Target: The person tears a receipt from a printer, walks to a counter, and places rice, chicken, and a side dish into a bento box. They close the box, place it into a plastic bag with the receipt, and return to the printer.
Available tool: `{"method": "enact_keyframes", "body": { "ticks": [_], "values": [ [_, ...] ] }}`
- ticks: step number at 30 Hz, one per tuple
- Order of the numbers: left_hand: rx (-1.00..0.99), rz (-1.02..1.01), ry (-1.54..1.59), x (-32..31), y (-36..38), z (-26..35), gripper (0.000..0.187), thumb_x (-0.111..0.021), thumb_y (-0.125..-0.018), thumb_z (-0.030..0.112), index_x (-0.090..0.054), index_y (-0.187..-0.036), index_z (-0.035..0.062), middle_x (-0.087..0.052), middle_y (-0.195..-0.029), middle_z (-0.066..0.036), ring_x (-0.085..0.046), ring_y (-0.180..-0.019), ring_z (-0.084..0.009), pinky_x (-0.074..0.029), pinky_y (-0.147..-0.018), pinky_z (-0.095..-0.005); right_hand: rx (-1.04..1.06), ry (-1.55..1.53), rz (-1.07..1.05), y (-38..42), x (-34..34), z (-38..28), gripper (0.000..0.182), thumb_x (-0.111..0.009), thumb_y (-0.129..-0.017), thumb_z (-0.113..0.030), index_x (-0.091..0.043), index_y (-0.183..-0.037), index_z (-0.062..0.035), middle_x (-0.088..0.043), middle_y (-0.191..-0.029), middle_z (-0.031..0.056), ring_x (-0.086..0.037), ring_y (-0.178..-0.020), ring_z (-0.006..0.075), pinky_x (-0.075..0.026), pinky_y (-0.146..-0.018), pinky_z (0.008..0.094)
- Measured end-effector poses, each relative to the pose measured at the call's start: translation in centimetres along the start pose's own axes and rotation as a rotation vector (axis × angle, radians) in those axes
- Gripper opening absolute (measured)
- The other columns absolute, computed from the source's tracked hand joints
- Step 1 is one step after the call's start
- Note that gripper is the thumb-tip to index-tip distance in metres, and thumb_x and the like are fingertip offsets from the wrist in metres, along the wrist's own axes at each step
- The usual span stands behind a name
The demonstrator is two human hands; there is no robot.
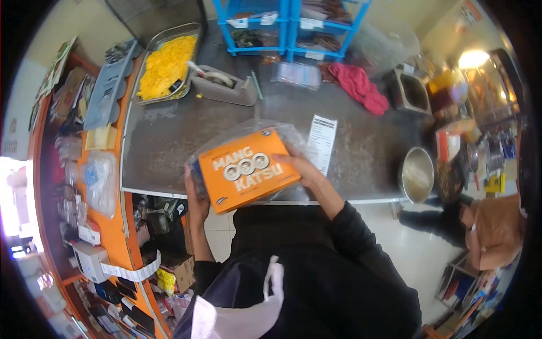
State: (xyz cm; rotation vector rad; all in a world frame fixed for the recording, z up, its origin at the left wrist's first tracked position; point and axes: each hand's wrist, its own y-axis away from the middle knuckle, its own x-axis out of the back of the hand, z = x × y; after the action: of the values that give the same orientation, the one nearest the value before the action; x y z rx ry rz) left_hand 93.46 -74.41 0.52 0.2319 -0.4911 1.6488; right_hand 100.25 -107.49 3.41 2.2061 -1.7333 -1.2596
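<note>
- Centrally, an orange box (pixel 240 186) is held tilted over the near edge of the dark table (pixel 158 155).
- The right hand (pixel 305 169) pinches its right edge, one digit on the lettered face.
- The left hand (pixel 196 198) is at its left side; whether those fingers spread or press together, I cannot tell.
- Clear plastic (pixel 282 127) shows behind it.
- Just beyond lies a printed receipt (pixel 323 138).

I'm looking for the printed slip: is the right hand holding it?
No, the printed slip lies on the table while the right hand holds the orange box.
</note>
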Motion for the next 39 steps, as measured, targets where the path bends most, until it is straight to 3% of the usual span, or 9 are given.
{"method": "enact_keyframes", "body": {
  "ticks": [8, 16, 17, 20, 23, 26, 29, 32, 39],
  "values": [
    [-0.030, 0.079, -0.190, 2.1, -2.9, 6.0, 0.098, -0.044, -0.064, -0.020, -0.024, -0.154, 0.0112, -0.009, -0.162, -0.018, -0.017, -0.147, -0.0403, -0.024, -0.118, -0.0457, 0.075, 0.116, 0.094, -2.9, 0.1, -0.5, 0.083, -0.075, -0.086, -0.018, -0.028, -0.151, 0.0005, -0.056, -0.134, 0.0158, -0.061, -0.114, 0.0222, -0.051, -0.092, 0.0306],
    [0.042, 0.004, -0.349, 1.6, 1.8, 12.7, 0.085, -0.038, -0.067, -0.020, -0.031, -0.149, 0.0026, -0.038, -0.148, -0.023, -0.034, -0.138, -0.0409, -0.029, -0.114, -0.0442, 0.301, 0.300, 0.344, -5.1, -1.8, 0.2, 0.069, -0.072, -0.087, -0.017, -0.039, -0.145, 0.0032, -0.069, -0.108, 0.0174, -0.068, -0.099, 0.0215, -0.054, -0.080, 0.0299],
    [0.145, 0.057, -0.346, 1.5, 2.3, 13.4, 0.069, -0.043, -0.070, -0.018, -0.049, -0.136, 0.0000, -0.045, -0.142, -0.023, -0.044, -0.130, -0.0373, -0.036, -0.108, -0.0427, 0.323, 0.319, 0.396, -5.4, -1.9, 0.5, 0.068, -0.072, -0.088, -0.018, -0.041, -0.144, 0.0035, -0.070, -0.105, 0.0188, -0.068, -0.099, 0.0234, -0.054, -0.080, 0.0312],
    [0.200, -0.064, -0.367, 3.4, 4.2, 12.0, 0.045, -0.049, -0.074, -0.015, -0.063, -0.114, -0.0013, -0.052, -0.133, -0.020, -0.051, -0.121, -0.0327, -0.042, -0.097, -0.0380, 0.542, 1.070, 0.558, -6.8, 0.2, 1.5, 0.073, -0.072, -0.087, -0.031, -0.041, -0.144, 0.0014, -0.064, -0.115, 0.0267, -0.065, -0.105, 0.0352, -0.053, -0.085, 0.0404],
    [0.029, 0.068, -0.531, 4.2, 2.3, 14.4, 0.019, -0.056, -0.079, -0.007, -0.064, -0.094, -0.0001, -0.059, -0.117, -0.017, -0.054, -0.111, -0.0308, -0.046, -0.084, -0.0311, 0.419, 1.658, 0.765, -3.9, -4.2, 0.0, 0.080, -0.071, -0.084, -0.045, -0.039, -0.147, -0.0073, -0.048, -0.134, 0.0300, -0.057, -0.114, 0.0463, -0.049, -0.090, 0.0514],
    [0.204, -0.092, 0.353, 3.4, -1.6, 12.9, 0.018, -0.060, -0.084, 0.000, -0.061, -0.102, 0.0012, -0.060, -0.104, -0.013, -0.058, -0.097, -0.0273, -0.047, -0.077, -0.0306, 0.192, 1.643, 0.619, -1.2, -6.9, -1.6, 0.079, -0.067, -0.084, -0.051, -0.036, -0.150, -0.0216, -0.032, -0.148, 0.0228, -0.044, -0.127, 0.0478, -0.040, -0.096, 0.0640],
    [0.035, -0.178, 0.372, 0.9, -5.1, 16.1, 0.022, -0.059, -0.090, 0.002, -0.058, -0.111, 0.0030, -0.061, -0.106, -0.011, -0.060, -0.086, -0.0217, -0.047, -0.080, -0.0316, 0.578, 1.913, 0.183, -0.4, -8.1, -0.4, 0.073, -0.064, -0.086, -0.052, -0.035, -0.150, -0.0312, -0.024, -0.156, 0.0147, -0.025, -0.140, 0.0481, -0.024, -0.099, 0.0768],
    [-0.120, -0.347, 0.117, 0.8, -4.0, 20.9, 0.029, -0.058, -0.091, 0.001, -0.053, -0.120, 0.0031, -0.060, -0.109, -0.010, -0.058, -0.078, -0.0159, -0.049, -0.075, -0.0307, 0.393, 2.047, -0.091, -1.3, -10.1, 1.3, 0.078, -0.066, -0.082, -0.055, -0.033, -0.150, -0.0349, -0.017, -0.160, 0.0093, -0.007, -0.146, 0.0473, -0.010, -0.099, 0.0834],
    [0.032, -0.155, 0.541, 8.1, -3.9, 23.5, 0.028, -0.049, -0.093, -0.008, -0.054, -0.119, 0.0001, -0.060, -0.124, -0.010, -0.054, -0.069, -0.0078, -0.047, -0.063, -0.0217, 0.429, 2.074, 0.097, -1.2, -13.2, 1.4, 0.083, -0.073, -0.076, -0.052, -0.029, -0.146, -0.0527, -0.012, -0.162, 0.0029, -0.002, -0.145, 0.0496, -0.021, -0.093, 0.0848]
  ]
}}
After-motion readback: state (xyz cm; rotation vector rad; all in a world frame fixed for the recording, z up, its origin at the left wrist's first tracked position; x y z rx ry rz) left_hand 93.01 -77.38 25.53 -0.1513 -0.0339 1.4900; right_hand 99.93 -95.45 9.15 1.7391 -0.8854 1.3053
